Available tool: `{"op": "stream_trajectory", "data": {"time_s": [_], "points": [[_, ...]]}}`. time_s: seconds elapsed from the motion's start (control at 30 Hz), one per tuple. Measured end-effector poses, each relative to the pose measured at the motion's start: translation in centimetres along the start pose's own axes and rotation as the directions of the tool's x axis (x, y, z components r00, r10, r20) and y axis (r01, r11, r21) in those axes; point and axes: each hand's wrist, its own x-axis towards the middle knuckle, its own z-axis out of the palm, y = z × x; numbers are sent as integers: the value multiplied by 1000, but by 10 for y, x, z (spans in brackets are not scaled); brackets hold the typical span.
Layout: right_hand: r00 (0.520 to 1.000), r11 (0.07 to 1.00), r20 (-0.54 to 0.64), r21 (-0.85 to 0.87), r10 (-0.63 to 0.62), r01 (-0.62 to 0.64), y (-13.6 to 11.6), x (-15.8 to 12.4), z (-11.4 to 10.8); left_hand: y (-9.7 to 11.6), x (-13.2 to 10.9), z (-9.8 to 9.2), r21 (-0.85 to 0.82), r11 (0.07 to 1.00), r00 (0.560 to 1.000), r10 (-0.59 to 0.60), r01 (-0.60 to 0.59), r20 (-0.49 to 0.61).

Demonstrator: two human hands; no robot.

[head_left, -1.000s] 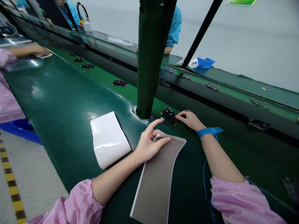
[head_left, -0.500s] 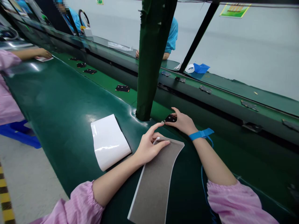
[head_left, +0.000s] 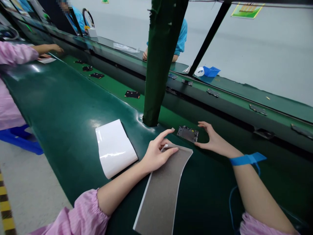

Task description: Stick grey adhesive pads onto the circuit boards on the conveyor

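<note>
My left hand (head_left: 158, 151) grips the top of a grey sheet (head_left: 165, 192) with white edges, its thumb flat on the face and its index finger stretched forward. Just beyond that fingertip a circuit board (head_left: 187, 133) lies with its component side up, grey in the middle with a small yellow spot. To the board's right is my right hand (head_left: 210, 140), thumb and fingers spread wide. Its thumb tip is close to the board's near right corner; whether they touch I cannot tell. A blue wrist strap (head_left: 246, 159) circles my right wrist.
White glossy sheet material (head_left: 116, 148) lies on the green mat at left. A green-wrapped post (head_left: 156, 65) rises ahead. Dark boards (head_left: 132, 94) sit on the near green strip, others (head_left: 258, 109) on the far one. A co-worker's pink sleeve (head_left: 17, 52) reaches in at far left.
My right hand has moved right and opened away from a dark board at its fingers; a component-side-up board now lies there. Near-strip boards shifted slightly right, far ones left. My left hand stays put.
</note>
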Motion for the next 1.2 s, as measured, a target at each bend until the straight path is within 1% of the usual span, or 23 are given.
{"op": "stream_trajectory", "data": {"time_s": [0.03, 0.07, 0.17, 0.23, 0.27, 0.33, 0.4, 0.5, 0.63, 0.87, 0.93, 1.1, 1.2], "points": [[1000, 999, -22, -38, 14, -15, -5, -3, -1, 0, 0, 0, 9, 1000, 1000, 2, -2, 7], [998, 999, -66, -43, -2, -1, -14, -5, -2, 0, 0, 0, 14, 1000, 1000, 3, -3, 12], [972, 988, -192, 48, -135, 146, -54, -10, 5, 0, -1, 1, 15, 1000, 999, -6, 5, 35], [956, 969, -212, 96, -204, 228, -79, -14, 13, 1, -1, 2, 15, 1000, 998, -9, 8, 60], [954, 963, -202, 108, -223, 248, -88, -16, 16, 1, -2, 2, 20, 1000, 997, -10, 9, 75], [957, 959, -180, 125, -229, 253, -99, -20, 21, 1, -2, 2, 39, 999, 995, -4, 0, 96], [962, 960, -168, 148, -214, 239, -101, -23, 23, 1, -3, 2, 58, 998, 994, 7, -13, 107], [967, 958, -171, 186, -187, 218, -98, -23, 23, 1, -3, 2, 82, 997, 992, 5, -15, 123], [972, 952, -149, 221, -182, 212, -96, -21, 22, -1, -2, 1, 98, 995, 989, -7, -7, 146], [981, 955, -111, 233, -161, 184, -95, -21, 22, -1, -2, 1, 105, 994, 989, -9, -7, 148], [976, 953, -114, 222, -184, 206, -95, -22, 23, -1, -2, 1, 106, 994, 988, -19, 2, 154], [946, 946, -177, 132, -271, 296, -99, -24, 26, 0, -2, 2, 67, 996, 987, -61, 52, 151], [942, 943, -208, 154, -262, 296, -99, -25, 23, 1, -1, 2, 37, 996, 986, -91, 87, 136]]}}
